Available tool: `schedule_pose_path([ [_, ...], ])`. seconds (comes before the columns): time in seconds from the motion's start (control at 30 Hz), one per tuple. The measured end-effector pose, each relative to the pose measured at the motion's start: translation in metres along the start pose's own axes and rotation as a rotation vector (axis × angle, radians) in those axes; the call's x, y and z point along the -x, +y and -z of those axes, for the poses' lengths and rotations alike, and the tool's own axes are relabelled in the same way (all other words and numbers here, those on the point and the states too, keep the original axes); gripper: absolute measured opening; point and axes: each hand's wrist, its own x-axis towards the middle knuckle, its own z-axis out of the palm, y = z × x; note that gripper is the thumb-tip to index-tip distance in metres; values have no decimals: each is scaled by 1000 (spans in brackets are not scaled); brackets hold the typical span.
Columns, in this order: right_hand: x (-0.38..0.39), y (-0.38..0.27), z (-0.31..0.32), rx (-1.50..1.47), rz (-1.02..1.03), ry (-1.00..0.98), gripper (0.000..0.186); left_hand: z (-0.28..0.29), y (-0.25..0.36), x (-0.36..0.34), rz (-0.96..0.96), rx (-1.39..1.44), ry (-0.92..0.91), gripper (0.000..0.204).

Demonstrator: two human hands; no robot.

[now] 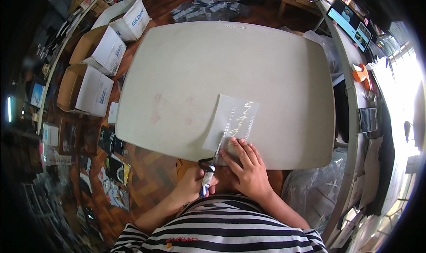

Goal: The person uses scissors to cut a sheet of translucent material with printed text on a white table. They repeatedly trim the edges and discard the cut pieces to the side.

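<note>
In the head view, the pale sheet (220, 117) lies on the near part of the grey table (222, 57), a little right of the middle, its far end pointing away from me. My right hand (248, 168) rests on its near right part, fingers long and slightly parted. My left hand (193, 182) is curled around a bladed tool (207, 182); whether knife or scissors, I can't quite tell. I judge the sheet feather-light, springy and slick, easily creased, and liable to skate unless pressed flat. I'd hold it by the plain left margin, clear of the shiny lettering (242, 119).
</note>
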Motion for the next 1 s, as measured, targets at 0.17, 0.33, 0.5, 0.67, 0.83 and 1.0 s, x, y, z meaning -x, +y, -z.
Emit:
schedule_pose_path([
  [0.17, 1, 1, 0, -14, 3, -15, 46, -3, 5, -5, -10, 38, 39, 27],
  [0.33, 2, 3, 0, -27, -3, -24, 51, 1, 18, -15, 31, 86, 11, 23],
  [0.5, 1, 2, 3, -46, 5, -9, 49, 1, 36, -26, -7, 92, 2, 22],
  [0.67, 2, 4, 0, -60, 17, 26, 33, 4, 54, -46, 22, 41, -3, 22],
  [0.83, 2, 5, 0, -57, 29, 44, 31, 9, 66, -71, 18, 35, -18, 22],
  [1.0, 3, 7, 10, -74, 46, 36, 35, 13, 77, -75, 42, 84, 17, 24],
])
